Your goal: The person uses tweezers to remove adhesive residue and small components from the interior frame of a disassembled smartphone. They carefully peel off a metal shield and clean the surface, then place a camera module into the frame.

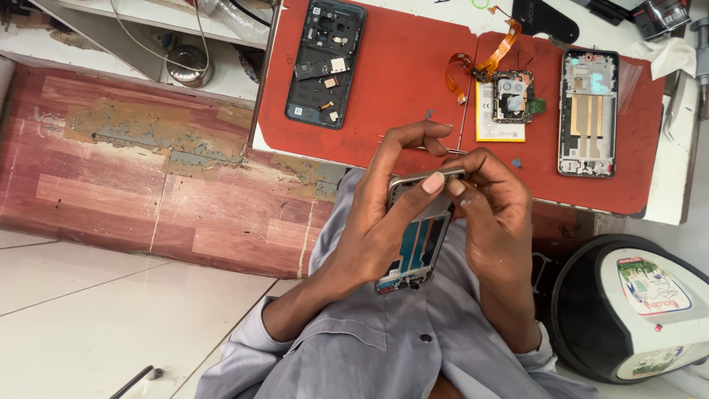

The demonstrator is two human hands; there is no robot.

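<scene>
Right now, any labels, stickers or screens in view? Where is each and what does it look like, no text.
Round sticker: on the white lid of the black round container at lower right; green, white and red picture.
Second sticker: lower edge of the same lid; greenish, partly cut off.
Battery label: on the red mat, beside the circuit board; yellow and white rectangle.
No lit screen; the phone frame in both hands shows bare internals.

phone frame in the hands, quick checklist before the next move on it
1. Phone frame gripped by left hand: ok.
2. Right hand fingertips on the frame's top edge: ok.
3. Frame over the lap, off the red mat: not ok if parts drop.
4. Open phone back lying flat on the mat: ok.
5. Circuit board with orange flex cable away from the hands: ok.
6. Tool in the right hand: cannot tell.
</scene>
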